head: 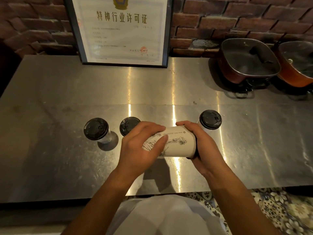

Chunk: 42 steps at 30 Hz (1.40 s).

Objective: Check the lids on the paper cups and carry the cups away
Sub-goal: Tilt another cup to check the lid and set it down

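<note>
One printed paper cup (176, 143) is held on its side above the steel counter (50, 167), left hand (140, 148) wrapped round its base end, right hand (201, 146) closed over the lid end (lid itself largely hidden). Beyond the grip, three lidded cups (96, 128) (128, 125) (210, 119) stand upright. Judgement: inspection under way; none yet carried away.

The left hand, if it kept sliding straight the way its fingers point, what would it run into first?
The left hand points right along the tipped paper cup it holds, so it would probably meet the right hand gripping the cup's lid end first. Depth is unclear.
</note>
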Each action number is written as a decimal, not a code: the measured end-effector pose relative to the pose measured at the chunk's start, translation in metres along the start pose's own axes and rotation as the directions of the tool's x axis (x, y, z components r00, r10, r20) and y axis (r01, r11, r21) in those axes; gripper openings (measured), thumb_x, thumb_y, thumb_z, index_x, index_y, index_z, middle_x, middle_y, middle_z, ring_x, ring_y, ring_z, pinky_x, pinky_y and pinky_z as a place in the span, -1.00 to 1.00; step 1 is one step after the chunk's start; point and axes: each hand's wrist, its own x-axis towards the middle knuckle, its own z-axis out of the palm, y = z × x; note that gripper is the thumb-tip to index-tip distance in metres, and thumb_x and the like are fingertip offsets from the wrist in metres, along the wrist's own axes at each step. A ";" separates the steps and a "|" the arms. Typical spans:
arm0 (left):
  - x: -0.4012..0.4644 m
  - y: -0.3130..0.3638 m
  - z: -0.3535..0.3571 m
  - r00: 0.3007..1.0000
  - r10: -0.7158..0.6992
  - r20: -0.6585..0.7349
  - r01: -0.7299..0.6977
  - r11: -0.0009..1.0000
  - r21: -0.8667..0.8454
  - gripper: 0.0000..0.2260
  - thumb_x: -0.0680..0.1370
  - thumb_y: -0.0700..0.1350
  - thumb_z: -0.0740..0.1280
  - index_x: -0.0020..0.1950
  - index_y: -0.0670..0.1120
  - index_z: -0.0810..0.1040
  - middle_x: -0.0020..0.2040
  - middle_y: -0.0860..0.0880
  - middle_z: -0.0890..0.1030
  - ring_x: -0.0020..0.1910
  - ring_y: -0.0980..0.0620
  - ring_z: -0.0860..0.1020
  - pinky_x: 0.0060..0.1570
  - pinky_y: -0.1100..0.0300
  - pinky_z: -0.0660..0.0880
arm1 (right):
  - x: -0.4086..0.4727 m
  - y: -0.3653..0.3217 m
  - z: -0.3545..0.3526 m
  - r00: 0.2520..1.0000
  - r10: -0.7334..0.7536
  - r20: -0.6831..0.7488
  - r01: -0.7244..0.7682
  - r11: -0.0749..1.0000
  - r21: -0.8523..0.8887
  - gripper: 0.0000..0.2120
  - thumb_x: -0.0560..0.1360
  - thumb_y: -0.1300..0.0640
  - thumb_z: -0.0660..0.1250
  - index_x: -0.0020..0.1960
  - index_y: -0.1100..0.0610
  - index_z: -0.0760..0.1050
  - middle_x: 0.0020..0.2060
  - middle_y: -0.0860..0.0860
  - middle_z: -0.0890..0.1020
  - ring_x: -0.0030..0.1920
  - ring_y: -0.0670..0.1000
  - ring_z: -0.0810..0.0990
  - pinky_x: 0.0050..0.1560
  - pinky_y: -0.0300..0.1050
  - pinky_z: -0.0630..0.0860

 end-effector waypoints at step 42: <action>-0.001 0.001 0.008 0.672 -0.547 0.499 0.729 0.606 -0.318 -0.61 0.51 0.16 0.30 0.28 0.04 0.59 0.13 0.03 0.70 0.16 0.09 0.65 0.10 0.20 0.53 | -0.005 0.024 -0.011 0.752 -0.495 0.436 0.659 0.529 -0.535 -0.11 0.32 -0.10 0.66 0.51 -0.25 0.26 0.47 -0.20 0.38 0.42 -0.18 0.43 0.37 -0.23 0.48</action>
